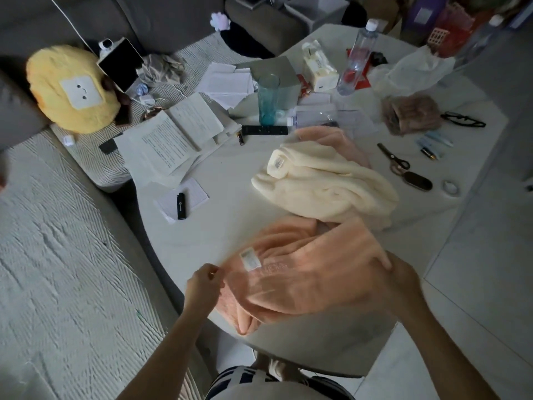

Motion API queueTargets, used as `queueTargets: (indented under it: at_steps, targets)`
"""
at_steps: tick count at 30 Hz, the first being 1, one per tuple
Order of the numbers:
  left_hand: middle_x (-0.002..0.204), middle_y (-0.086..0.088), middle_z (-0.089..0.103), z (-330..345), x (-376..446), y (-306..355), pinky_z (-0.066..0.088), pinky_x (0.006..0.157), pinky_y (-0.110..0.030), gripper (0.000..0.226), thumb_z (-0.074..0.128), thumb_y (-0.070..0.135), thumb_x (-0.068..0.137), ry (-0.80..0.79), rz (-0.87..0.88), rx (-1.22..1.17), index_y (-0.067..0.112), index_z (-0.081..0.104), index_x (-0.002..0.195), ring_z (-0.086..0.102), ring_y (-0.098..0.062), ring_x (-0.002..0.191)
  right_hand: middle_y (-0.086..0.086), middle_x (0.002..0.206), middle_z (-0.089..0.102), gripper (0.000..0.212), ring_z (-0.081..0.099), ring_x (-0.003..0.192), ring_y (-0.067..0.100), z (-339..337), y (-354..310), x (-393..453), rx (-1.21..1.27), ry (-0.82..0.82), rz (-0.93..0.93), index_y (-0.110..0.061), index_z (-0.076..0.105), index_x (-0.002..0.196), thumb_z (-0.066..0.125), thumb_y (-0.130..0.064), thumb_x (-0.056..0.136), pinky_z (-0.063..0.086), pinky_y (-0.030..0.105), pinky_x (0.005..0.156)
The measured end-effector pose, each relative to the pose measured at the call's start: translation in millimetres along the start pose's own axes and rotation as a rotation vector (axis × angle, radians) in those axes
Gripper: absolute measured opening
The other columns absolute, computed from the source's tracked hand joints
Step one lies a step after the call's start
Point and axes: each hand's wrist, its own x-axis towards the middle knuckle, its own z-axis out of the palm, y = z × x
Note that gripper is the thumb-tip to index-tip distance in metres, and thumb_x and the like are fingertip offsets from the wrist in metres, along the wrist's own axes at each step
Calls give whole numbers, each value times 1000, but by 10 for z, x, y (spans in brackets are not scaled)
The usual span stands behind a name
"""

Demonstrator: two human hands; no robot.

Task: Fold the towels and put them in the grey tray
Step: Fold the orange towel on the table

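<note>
Hands gripping a peach towel (302,272) at the near table (219,226) edge.
Left hand (203,284) pinches its 9 o'clock edge, right hand (401,281) clutches the 3 o'clock edge; cream towel (326,183) lies crumpled beyond at 12; empty blue glass (268,99) farther.

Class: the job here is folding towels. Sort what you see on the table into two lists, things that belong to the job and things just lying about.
Belongs to the job:
orange towel, held by left hand and right hand
cream towel
pink towel

Just lying about:
scissors
lighter
water bottle
blue glass
remote
</note>
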Motion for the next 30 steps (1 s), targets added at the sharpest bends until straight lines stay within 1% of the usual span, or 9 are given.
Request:
queueTargets:
  at_steps: [4,10,14,16,18,22,24,26,30]
  targets:
    - [85,4,69,129,-91,-116,52,61,-19,24,58,28,100,-17,25,-59,8,66,111,68,-13,77,0,127,65,43,61,114,30,576,-20,138,-240,-305,-1,-32,54,133,54,-39,90,47,35,95]
    - [135,2,55,417,-553,-3,58,90,-31,73,71,61,79,-491,122,-279,35,43,141,61,-11,115,1,146,48,70,57,120,32,753,117,135,-135,-182,55,-38,25,148,54,-48,85,46,37,93]
    - [154,13,18,616,-671,-134,33,115,-48,135,71,74,61,-407,253,257,33,-13,158,23,-17,139,2,139,55,86,58,120,29,517,388,265,-201,-161,61,-25,33,146,75,-52,76,47,40,95]
    - [154,10,24,735,-656,-118,32,114,-46,117,66,67,76,-277,271,334,29,-7,159,29,-20,139,12,140,55,96,56,122,34,450,511,351,-242,-204,161,-16,35,147,78,-55,70,46,40,97]
    - [146,7,43,779,-582,-17,35,112,-48,79,60,52,88,-185,220,283,30,23,154,42,-22,134,14,133,59,93,59,112,33,443,558,376,-294,-282,190,-16,45,140,65,-66,64,44,36,90]
    - [130,1,59,766,-531,177,45,106,-44,38,59,23,92,-206,188,27,22,60,130,56,-23,120,3,101,68,43,56,83,22,325,613,332,-379,-368,123,-28,63,106,51,-58,78,41,31,75]
    - [110,2,67,721,-626,245,57,80,-34,29,61,23,89,-258,170,-214,35,64,115,66,-19,96,13,109,70,18,53,81,22,103,727,359,-282,-229,116,-24,65,103,54,-34,92,39,31,74]
    - [93,8,68,690,-759,265,53,60,-27,24,61,35,83,-277,241,-333,47,66,102,66,-11,76,15,108,69,25,54,84,24,-165,938,366,-169,-91,91,-16,69,111,59,-29,93,38,32,75]
    - [135,6,61,921,-1032,144,43,105,-48,39,51,51,90,-301,370,189,35,69,121,54,-21,123,14,113,67,24,58,97,29,-502,1214,302,-82,-130,63,-17,68,118,62,-18,94,42,32,81]
